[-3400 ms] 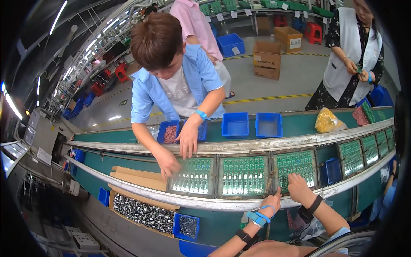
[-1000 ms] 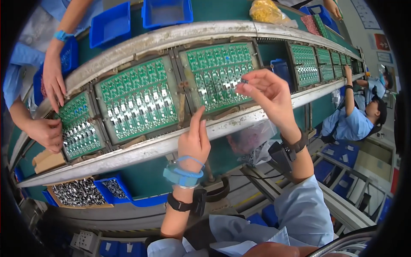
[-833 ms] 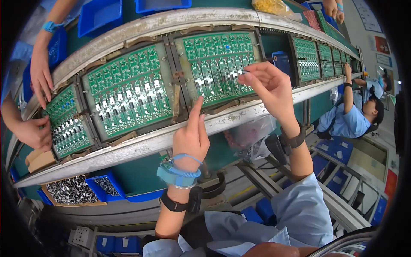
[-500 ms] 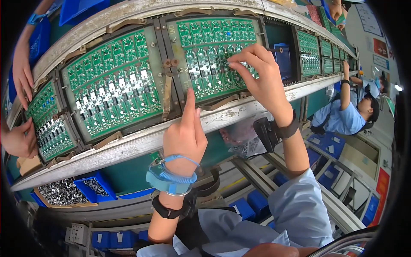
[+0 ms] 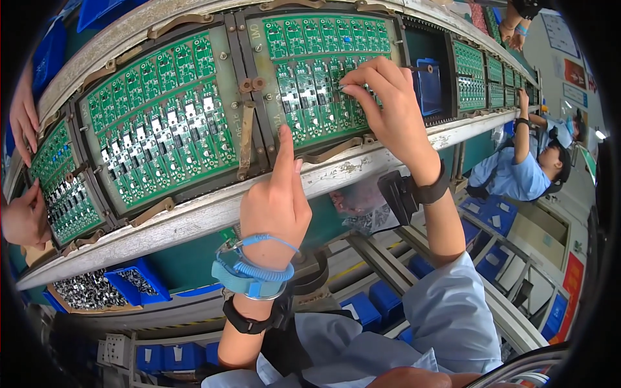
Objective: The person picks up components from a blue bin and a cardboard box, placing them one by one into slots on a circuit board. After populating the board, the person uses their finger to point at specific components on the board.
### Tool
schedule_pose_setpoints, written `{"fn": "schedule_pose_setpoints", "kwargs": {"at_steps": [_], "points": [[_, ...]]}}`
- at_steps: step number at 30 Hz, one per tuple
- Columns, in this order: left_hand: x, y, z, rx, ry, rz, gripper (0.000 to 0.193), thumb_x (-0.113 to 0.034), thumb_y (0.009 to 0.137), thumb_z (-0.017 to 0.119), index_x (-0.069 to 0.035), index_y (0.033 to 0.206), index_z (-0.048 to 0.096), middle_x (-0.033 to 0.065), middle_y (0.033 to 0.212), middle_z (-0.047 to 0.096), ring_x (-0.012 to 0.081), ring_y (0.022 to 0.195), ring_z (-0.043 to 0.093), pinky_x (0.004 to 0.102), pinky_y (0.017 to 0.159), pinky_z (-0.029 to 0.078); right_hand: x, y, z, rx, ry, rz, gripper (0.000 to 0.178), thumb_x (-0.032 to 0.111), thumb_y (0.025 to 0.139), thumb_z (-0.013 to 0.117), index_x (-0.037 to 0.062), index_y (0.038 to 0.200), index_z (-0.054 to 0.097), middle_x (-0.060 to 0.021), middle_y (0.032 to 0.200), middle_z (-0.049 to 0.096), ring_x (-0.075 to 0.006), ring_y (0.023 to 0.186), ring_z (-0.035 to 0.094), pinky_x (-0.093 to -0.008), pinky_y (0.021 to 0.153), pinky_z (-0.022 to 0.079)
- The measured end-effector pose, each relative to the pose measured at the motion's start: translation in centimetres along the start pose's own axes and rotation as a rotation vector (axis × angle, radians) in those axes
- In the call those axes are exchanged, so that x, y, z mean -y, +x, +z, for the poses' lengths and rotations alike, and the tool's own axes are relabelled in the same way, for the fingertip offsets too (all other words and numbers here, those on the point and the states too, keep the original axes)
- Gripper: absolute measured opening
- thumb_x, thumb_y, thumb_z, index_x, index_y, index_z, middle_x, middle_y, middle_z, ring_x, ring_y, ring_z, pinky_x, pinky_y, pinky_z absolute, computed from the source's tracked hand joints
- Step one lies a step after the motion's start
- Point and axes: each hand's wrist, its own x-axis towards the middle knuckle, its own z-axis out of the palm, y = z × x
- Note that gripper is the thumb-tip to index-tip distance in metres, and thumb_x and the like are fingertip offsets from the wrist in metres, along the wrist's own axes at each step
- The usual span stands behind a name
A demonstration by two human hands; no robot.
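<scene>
A green circuit board panel [image 5: 294, 39] with rows of small boards lies in a dark carrier frame in front of me. My right hand [image 5: 400, 119] is over its lower rows, thumb and forefinger pinched together close to the components. Whatever is between those fingertips is too small to make out. My left hand [image 5: 275, 207] reaches over the near rail, forefinger stretched out to the panel's lower left edge; nothing shows in it. A light-blue coiled wrist strap [image 5: 255, 275] is on that wrist. One blue component [image 5: 347, 39] stands in the panel's upper row.
Another populated panel [image 5: 165, 123] sits to the left; more panels [image 5: 471, 74] line the conveyor to the right. A co-worker's hand [image 5: 24, 220] touches the far-left panel. A blue bin [image 5: 139, 282] of small metal parts stands below the pale rail [image 5: 194, 220]. Other people work farther right.
My right fingertips have shifted slightly left over the panel, still pinched. My left hand keeps pointing at the panel's edge. The whole view has moved a little, with the panels higher in it.
</scene>
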Motion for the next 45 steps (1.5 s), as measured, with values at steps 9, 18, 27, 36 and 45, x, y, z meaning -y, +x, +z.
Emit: {"fn": "schedule_pose_setpoints", "kwargs": {"at_steps": [9,18,27,36,45], "points": [[0.1,0.1,0.5,0.014,0.040,-0.012,0.049,-0.009,0.090,0.053,-0.002,0.137,0.040,0.0177,0.053,0.053,0.0354,0.046,0.054,0.0404,0.043,0.042,-0.4,-0.3,0.9,-0.012,-0.030,-0.029,0.010,0.004,0.082,0.064,0.0057,0.091,0.061,-0.0033,0.090,0.058,-0.0189,0.087,0.056,-0.0305,0.075,0.033],[0.0,0.4,0.6,-0.003,0.009,-0.028,0.047,-0.006,0.091,0.052,-0.004,0.136,0.043,0.0196,0.054,0.051,0.0362,0.046,0.052,0.0359,0.044,0.041,-0.6,0.0,1.1,-0.059,-0.033,-0.086,0.007,0.007,0.083,0.063,0.0068,0.088,0.060,-0.0036,0.085,0.055,-0.0217,0.079,0.053,-0.0324,0.073,0.034],[0.4,-0.1,0.4,0.017,0.063,0.009,0.053,-0.012,0.090,0.055,-0.003,0.139,0.038,0.0160,0.052,0.055,0.0344,0.046,0.056,0.0439,0.043,0.044,1.7,0.1,0.1,0.003,-0.279,-0.146,0.013,0.006,0.079,0.066,0.0065,0.091,0.061,-0.0029,0.085,0.056,-0.0205,0.083,0.056,-0.0334,0.075,0.036],[0.1,-0.7,-0.3,-0.005,0.002,-0.044,0.046,-0.005,0.091,0.052,-0.006,0.136,0.045,0.0226,0.058,0.052,0.0398,0.050,0.052,0.0406,0.048,0.041,3.4,0.2,-1.2,0.076,-0.276,-0.133,0.008,0.007,0.077,0.067,0.0069,0.085,0.065,-0.0025,0.082,0.056,-0.0211,0.078,0.054,-0.0335,0.076,0.036],[0.5,-0.8,-0.7,-0.013,0.000,-0.034,0.045,-0.006,0.090,0.052,-0.006,0.135,0.046,0.0230,0.058,0.052,0.0394,0.049,0.051,0.0450,0.047,0.038,3.8,1.2,-1.2,0.054,-0.263,-0.111,0.008,0.007,0.077,0.067,0.0083,0.085,0.068,-0.0017,0.082,0.058,-0.0206,0.078,0.054,-0.0336,0.078,0.036]]}}
